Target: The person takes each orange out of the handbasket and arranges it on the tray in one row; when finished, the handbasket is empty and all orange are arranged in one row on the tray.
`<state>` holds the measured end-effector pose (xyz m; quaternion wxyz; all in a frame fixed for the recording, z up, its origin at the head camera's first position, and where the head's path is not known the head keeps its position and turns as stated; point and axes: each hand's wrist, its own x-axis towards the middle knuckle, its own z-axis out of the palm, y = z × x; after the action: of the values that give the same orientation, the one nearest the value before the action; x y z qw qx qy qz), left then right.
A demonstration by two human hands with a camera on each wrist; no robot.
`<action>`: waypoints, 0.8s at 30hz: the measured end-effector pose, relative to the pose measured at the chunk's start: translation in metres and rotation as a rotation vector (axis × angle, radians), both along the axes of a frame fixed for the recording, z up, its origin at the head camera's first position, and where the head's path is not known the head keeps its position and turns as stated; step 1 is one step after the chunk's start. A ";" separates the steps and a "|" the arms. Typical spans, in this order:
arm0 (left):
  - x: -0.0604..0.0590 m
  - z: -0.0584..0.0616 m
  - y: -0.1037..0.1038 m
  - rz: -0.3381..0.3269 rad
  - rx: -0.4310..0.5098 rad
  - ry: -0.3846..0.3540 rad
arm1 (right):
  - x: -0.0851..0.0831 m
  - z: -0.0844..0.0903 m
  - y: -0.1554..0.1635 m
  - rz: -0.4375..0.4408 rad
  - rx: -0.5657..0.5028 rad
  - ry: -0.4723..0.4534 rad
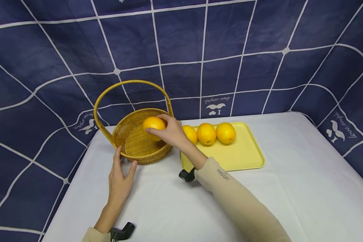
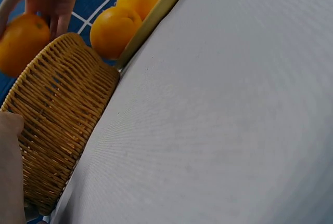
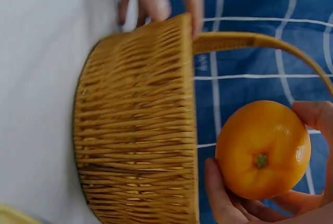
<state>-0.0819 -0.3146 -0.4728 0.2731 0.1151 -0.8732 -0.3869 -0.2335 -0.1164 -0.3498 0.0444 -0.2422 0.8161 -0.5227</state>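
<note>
My right hand (image 1: 172, 131) grips an orange (image 1: 154, 127) between thumb and fingers, over the open top of a woven basket (image 1: 148, 158) with a tall arched handle. In the right wrist view, the held orange (image 3: 263, 151) shows its green stem end, apart from the basket wall (image 3: 135, 125). At the basket's near left side is my left hand (image 1: 120, 181), fingers fairly straight and spread, touching by the rim. The left wrist view shows its thumb against the wicker wall (image 2: 62, 115).
Right of the basket, a yellow tray (image 1: 232, 158) holds three oranges (image 1: 206, 134) along its back edge, one partly behind my right hand. A white cloth (image 1: 290, 188) covers the table. Behind stands a dark blue curtain (image 1: 181, 40) with white lines.
</note>
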 end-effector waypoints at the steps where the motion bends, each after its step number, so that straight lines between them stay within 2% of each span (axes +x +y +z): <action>1: 0.000 0.000 0.000 0.002 -0.002 0.000 | 0.003 0.001 0.005 0.008 -0.018 -0.007; 4: 0.001 0.000 0.000 0.005 -0.002 0.002 | 0.009 0.002 0.023 -0.014 -0.040 -0.008; 9: 0.001 0.000 0.000 0.005 -0.005 0.003 | 0.013 -0.004 0.055 -0.120 -0.005 -0.001; 17: 0.001 -0.002 0.001 0.012 -0.008 0.014 | 0.012 -0.010 0.100 -0.202 -0.027 -0.022; 24: 0.002 -0.003 -0.002 -0.005 -0.019 0.033 | 0.006 -0.014 0.118 -0.248 -0.058 -0.015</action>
<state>-0.0795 -0.3168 -0.4761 0.2875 0.1041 -0.8725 -0.3811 -0.2277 0.0019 -0.3640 -0.0214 -0.1365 0.8240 -0.5494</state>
